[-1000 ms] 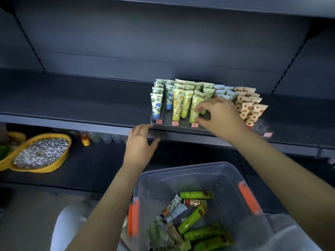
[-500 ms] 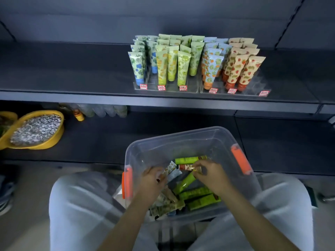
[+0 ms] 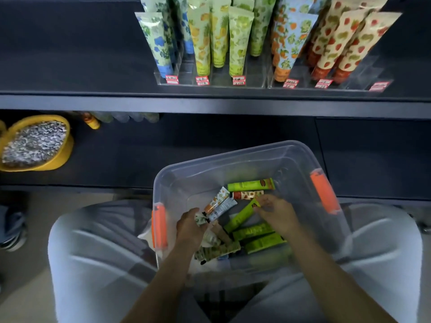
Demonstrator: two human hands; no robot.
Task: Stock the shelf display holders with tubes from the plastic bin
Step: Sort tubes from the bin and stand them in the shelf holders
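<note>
A clear plastic bin [image 3: 233, 155] with orange handles rests on my lap. Loose tubes lie in it: several green ones, a strawberry-print tube [image 3: 248, 195] and an orange-print tube [image 3: 217, 199]. Both hands are inside the bin. My left hand [image 3: 190, 226] grips a small leaf-print tube [image 3: 200, 219] with a black cap. My right hand [image 3: 276, 212] pinches the upper end of a slanted green tube [image 3: 240, 216]. On the shelf above, clear display holders [image 3: 263, 83] carry upright rows of printed tubes. The rightmost slot [image 3: 363, 73] shows no tube.
The dark shelf edge [image 3: 210, 103] runs across just above the bin. On the lower shelf at left stand a yellow bowl [image 3: 63, 157] of grey-white bits and small bottles [image 3: 92, 121]. My knees in light trousers flank the bin. A shoe [image 3: 11, 229] is on the floor at left.
One second ago both hands were up at the shelf; they have dropped into the bin. My view has tipped down and closer. My right hand shifted from the strawberry tube to the green one.
</note>
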